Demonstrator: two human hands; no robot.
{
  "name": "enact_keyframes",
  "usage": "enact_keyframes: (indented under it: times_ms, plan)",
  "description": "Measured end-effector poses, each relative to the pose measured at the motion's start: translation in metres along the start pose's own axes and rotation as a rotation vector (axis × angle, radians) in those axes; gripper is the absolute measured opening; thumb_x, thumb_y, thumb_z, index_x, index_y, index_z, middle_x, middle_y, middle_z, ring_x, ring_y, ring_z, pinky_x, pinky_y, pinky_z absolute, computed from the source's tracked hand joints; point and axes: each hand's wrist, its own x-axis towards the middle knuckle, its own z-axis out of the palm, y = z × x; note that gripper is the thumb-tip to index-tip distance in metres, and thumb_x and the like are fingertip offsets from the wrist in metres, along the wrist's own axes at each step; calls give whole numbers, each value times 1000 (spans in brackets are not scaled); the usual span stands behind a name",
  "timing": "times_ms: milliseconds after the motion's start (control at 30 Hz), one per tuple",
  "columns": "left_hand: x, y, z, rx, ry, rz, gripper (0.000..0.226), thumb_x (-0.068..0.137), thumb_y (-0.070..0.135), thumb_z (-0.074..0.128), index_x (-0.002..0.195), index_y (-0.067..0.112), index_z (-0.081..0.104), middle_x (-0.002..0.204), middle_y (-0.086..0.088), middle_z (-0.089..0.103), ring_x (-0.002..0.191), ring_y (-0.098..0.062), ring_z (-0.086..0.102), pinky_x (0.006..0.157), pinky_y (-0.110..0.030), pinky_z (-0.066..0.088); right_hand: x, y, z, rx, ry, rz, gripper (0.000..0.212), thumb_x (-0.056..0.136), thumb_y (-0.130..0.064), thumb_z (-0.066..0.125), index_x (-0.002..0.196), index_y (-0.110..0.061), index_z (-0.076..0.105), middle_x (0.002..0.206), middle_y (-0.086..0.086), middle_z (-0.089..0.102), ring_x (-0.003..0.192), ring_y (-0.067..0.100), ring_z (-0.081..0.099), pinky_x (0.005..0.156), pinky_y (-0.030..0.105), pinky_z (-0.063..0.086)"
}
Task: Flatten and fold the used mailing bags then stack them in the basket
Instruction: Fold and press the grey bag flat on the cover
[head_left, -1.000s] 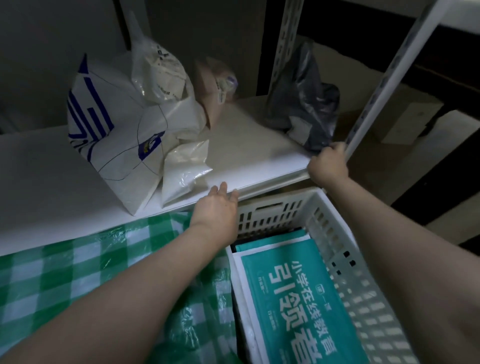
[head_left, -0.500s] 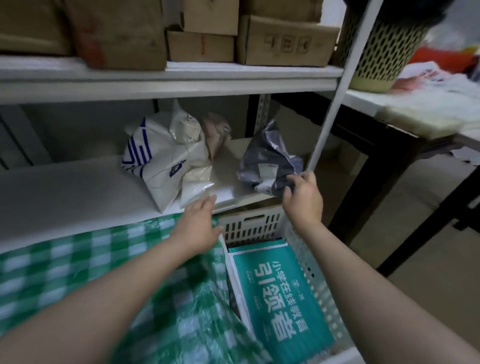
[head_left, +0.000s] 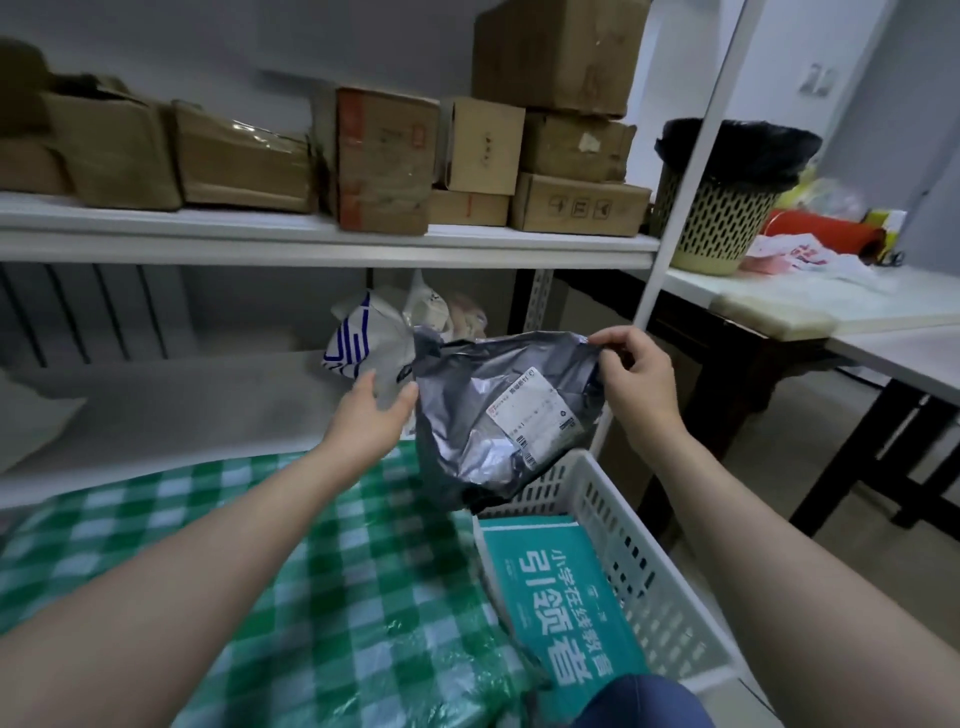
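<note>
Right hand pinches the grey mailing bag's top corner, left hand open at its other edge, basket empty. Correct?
One error: the basket is not empty. The head view shows a teal mailing bag lying flat in it. The rest holds: the right hand pinches the top corner of the grey mailing bag, and the left hand is open at its other edge.

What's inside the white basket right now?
A teal mailing bag with white print lies flat in the white basket. The grey bag, pinched by the right hand, hangs before the far wall and hides that end. Anything under the teal mailing bag is covered.
</note>
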Motion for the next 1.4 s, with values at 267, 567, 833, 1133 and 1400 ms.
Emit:
enact_keyframes:
  times_ms: [267, 567, 833, 1133, 1400]
  plan:
    - [-12, -28, -76, -522, 117, -181, 89, 86, 63, 57, 154, 23, 18, 152, -5, 39, 136, -28, 41, 110, -45, 36, -32, -37, 50, 388, -242, 111, 15, 95, -2, 58, 94, -15, 64, 85, 6, 68, 71, 17, 62, 68, 31, 55]
    - [-12, -87, -127, -427, 540, -141, 26, 100, 31, 51, 79, 18, 58, 91, -11, 67, 85, -27, 58, 76, -39, 46, -63, -39, 138, 335, -304, 481, 10, 97, -18, 60, 97, -14, 69, 83, 3, 66, 70, 13, 56, 55, 21, 46]
    - [-18, -147, -155, -203, 680, -332, 24, 96, 28, 59, 98, 8, 72, 99, -13, 69, 94, -33, 61, 78, -34, 44, -74, -19, 182, 199, -236, 646, 12, 92, -17, 66, 99, -8, 71, 99, 14, 71, 75, 22, 63, 64, 34, 54]
    - [-19, -205, -143, -368, 594, -647, 43, 99, 35, 44, 123, 0, 56, 123, -25, 59, 104, -43, 58, 89, -48, 51, -134, 10, 203, -121, -785, 930, 33, 101, -14, 51, 130, -1, 47, 98, 15, 61, 74, 27, 63, 73, 43, 58]
    - [-67, -180, -108, -338, 673, -835, 76, 100, 56, 28, 147, -3, 22, 151, -26, 33, 134, -45, 37, 109, -46, 31, -187, -4, 228, -49, -933, 1054, 20, 104, -19, 43, 101, -2, 53, 89, 18, 63, 72, 30, 66, 80, 49, 58]
